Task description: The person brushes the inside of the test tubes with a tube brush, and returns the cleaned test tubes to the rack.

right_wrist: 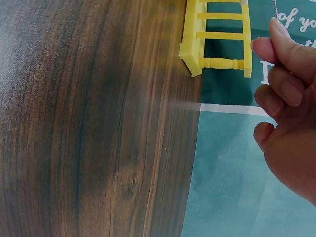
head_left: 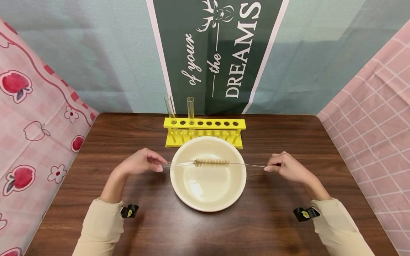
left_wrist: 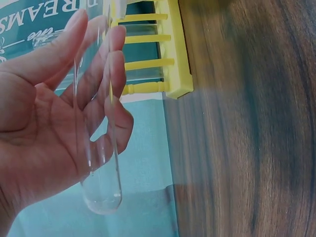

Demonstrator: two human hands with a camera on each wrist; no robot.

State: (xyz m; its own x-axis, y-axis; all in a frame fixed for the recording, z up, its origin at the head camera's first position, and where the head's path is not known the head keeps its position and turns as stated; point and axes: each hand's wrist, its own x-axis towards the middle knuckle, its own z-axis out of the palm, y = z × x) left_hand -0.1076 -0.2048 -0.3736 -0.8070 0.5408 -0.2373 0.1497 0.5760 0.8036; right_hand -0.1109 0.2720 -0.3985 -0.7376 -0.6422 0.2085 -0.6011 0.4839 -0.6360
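My left hand (head_left: 144, 162) pinches a clear glass test tube (left_wrist: 102, 195) between thumb and fingertips. The tube lies roughly level, its rounded end pointing back toward the palm in the left wrist view. A test tube brush (head_left: 212, 162) with tan bristles lines up with the tube, its tip right at the tube's mouth. Thumb and index finger of my right hand (head_left: 286, 166) pinch the end of the brush's thin twisted-wire handle (right_wrist: 274, 9). Tube mouth and bristles are over a cream bowl (head_left: 221, 186). In the right wrist view the bristles are out of frame.
Behind the bowl stands a yellow test tube rack (head_left: 209, 123) holding two more glass tubes, one (head_left: 190, 111) in the third hole and another (head_left: 169, 109) at the left end. The dark wood table (head_left: 272, 220) meets a printed cloth backdrop (head_left: 121, 71) at the back.
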